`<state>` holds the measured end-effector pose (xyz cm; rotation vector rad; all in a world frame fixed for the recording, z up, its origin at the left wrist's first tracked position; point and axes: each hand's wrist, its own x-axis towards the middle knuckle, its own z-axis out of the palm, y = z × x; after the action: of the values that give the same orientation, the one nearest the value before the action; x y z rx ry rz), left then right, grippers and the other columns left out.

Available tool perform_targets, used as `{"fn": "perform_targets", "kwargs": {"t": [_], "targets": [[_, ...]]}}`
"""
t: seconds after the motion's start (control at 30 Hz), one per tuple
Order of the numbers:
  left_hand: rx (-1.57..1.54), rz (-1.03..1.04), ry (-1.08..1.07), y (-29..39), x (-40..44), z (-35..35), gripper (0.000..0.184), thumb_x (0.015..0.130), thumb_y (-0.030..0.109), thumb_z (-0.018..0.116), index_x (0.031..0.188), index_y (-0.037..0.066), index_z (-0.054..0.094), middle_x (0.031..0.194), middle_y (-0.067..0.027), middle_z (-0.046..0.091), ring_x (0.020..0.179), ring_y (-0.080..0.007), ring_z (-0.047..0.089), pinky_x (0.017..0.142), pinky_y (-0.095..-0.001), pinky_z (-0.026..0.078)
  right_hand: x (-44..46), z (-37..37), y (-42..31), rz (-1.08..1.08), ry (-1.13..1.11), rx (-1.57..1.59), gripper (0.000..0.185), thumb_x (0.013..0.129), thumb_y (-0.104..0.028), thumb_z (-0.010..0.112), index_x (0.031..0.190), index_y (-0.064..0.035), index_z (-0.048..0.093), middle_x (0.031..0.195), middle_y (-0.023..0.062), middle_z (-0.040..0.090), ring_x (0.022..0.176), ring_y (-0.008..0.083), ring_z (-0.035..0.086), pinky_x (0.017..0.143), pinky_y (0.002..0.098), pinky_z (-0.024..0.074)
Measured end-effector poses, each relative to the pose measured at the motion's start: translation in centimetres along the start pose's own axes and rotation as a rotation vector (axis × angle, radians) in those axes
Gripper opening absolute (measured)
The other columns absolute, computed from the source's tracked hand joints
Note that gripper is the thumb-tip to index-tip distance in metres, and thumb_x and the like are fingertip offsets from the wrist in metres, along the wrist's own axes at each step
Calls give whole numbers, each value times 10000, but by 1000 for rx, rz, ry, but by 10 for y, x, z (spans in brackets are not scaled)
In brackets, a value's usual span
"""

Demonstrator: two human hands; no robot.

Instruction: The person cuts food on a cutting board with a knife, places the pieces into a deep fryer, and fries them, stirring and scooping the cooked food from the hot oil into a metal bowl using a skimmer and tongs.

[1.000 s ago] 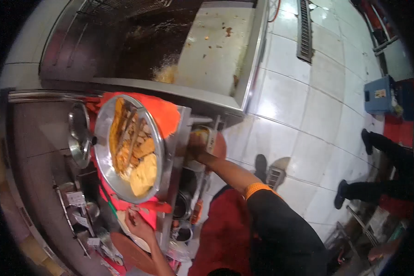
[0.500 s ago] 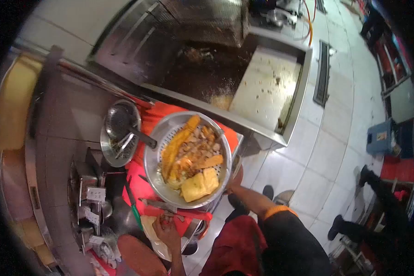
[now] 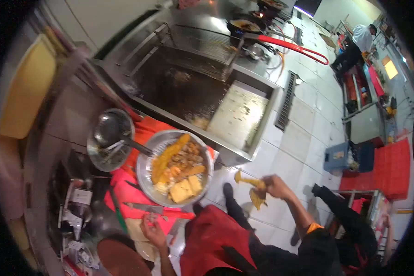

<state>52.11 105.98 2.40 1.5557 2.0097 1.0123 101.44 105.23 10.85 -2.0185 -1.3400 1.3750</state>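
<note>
My right hand is out to the right over the tiled floor, fingers closed round a yellow-brown piece of food with a long knobby part and a hanging flap; its kind is unclear. My left hand is low over the worktop, fingers curled at small pinkish bits I cannot make out. Beyond it lies a knife with a red handle, and left of it a green-handled tool. A perforated metal bowl holds browned chunks, yellow blocks and long orange pieces. A red cloth or sheet lies beneath.
A strainer ladle rests in a smaller metal bowl. Behind is a deep fryer of dark oil, with a metal plate. A red-handled pan stands farther back. Two other people are at the right.
My right hand, half a second ago hidden beside the bowl's right side, is now away to the right with the food in it. My left hand stays by the worktop. The view has tilted up.
</note>
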Motion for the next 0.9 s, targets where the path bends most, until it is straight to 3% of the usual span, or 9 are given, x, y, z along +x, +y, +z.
{"fn": "perform_targets", "kwargs": {"t": [0.07, 0.2, 0.33, 0.4, 0.5, 0.67, 0.7, 0.77, 0.9], "targets": [[142, -32, 11, 17, -2, -1, 440, 811, 49, 623, 1242, 28, 535, 1130, -175, 545, 1019, -335, 532, 890, -421, 423, -7, -49, -29, 128, -103, 347, 238, 790, -141, 746, 943, 17, 656, 780, 56, 671, 702, 109, 599, 665, 301, 492], [117, -109, 120, 24, -1, 7, 433, 817, 40, 611, 1242, 29, 529, 1125, -176, 547, 1043, -339, 530, 925, -422, 413, 40, -97, -60, -87, -68, 358, 310, 810, -182, 748, 1003, 34, 635, 851, 39, 668, 754, 105, 606, 681, 264, 484], [-164, -189, 190, 5, -3, 16, 443, 818, 83, 635, 1236, 9, 511, 1101, -161, 568, 1013, -319, 560, 893, -402, 446, 164, -90, -87, -329, 75, 194, 244, 805, -144, 731, 932, 48, 650, 768, 89, 685, 696, 119, 617, 630, 300, 493], [-13, -90, 220, -3, -7, 18, 416, 813, 126, 665, 1191, 2, 543, 1055, -148, 593, 972, -290, 585, 863, -381, 467, 235, -77, -107, -395, 226, -222, 393, 738, -283, 750, 972, 21, 666, 763, 161, 673, 682, 180, 640, 634, 327, 492], [121, -23, 221, -3, -12, 13, 378, 802, 148, 682, 1146, 24, 583, 1023, -130, 609, 963, -274, 590, 853, -381, 472, 331, -34, -121, -465, 413, -428, 319, 719, -256, 708, 961, -50, 682, 878, 225, 661, 839, 383, 642, 724, 452, 521], [312, -35, 188, 15, -6, 9, 487, 781, 208, 722, 1215, 64, 555, 1117, -130, 602, 1006, -277, 584, 831, -376, 483, 451, 27, -102, -334, 586, -779, 188, 886, -247, 540, 953, -103, 641, 943, 168, 655, 857, 347, 666, 692, 436, 553], [287, -15, 193, 15, -8, 5, 514, 778, 195, 726, 1237, 62, 537, 1135, -135, 594, 1019, -274, 582, 830, -376, 484, 484, 25, -79, -440, 538, -531, 204, 869, -277, 580, 972, -104, 612, 978, 170, 626, 873, 346, 661, 681, 441, 546], [234, -18, 186, 14, -10, -4, 525, 772, 163, 728, 1241, 54, 521, 1145, -140, 582, 1015, -272, 580, 819, -374, 486, 374, 14, -157, -621, 611, -563, 270, 811, -231, 700, 1008, -61, 628, 817, 139, 668, 751, 282, 676, 647, 408, 524], [-119, -266, 87, 38, -23, -30, 417, 773, 91, 699, 1148, 33, 526, 1105, -140, 558, 936, -277, 576, 783, -369, 482, 223, 26, -231, -838, 387, -24, 229, 884, -119, 620, 1076, 6, 606, 821, 136, 694, 739, 196, 673, 660, 324, 508]]}}
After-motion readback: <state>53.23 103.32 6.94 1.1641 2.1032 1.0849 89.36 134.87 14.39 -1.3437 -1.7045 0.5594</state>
